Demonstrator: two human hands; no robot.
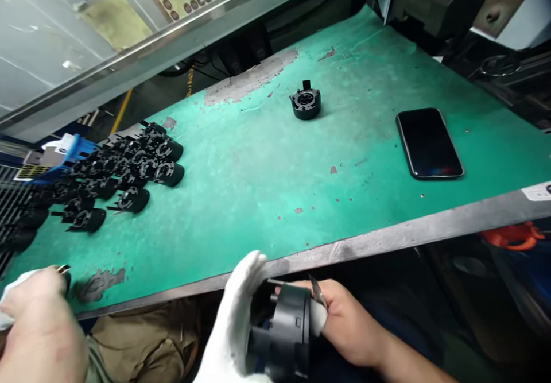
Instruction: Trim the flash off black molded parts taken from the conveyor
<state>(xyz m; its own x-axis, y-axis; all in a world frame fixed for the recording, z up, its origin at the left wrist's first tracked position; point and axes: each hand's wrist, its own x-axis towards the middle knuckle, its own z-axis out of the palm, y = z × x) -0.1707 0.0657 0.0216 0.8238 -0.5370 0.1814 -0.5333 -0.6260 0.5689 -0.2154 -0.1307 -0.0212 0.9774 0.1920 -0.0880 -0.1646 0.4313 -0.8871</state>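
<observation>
My left hand (pixel 230 320), in a white glove, holds a black round plastic housing (pixel 291 325) at the table's front edge, its fingers stretched up along the near side. My right hand (pixel 346 322), mostly bare with white material at a fingertip, is closed at the housing's right side. A small pointed metal blade (pixel 317 291) sticks up from its grip; its handle is hidden. Further back on the green table (pixel 241 193), a similar black housing (pixel 305 104) stands alone.
Many more black housings (pixel 133 199) crowd the table's left side, near a blue bin (pixel 80 147). A phone (pixel 430 143) lies at the right. Another person's arm (pixel 43 325) reaches in at lower left. An orange handle (pixel 514 236) shows below the table edge.
</observation>
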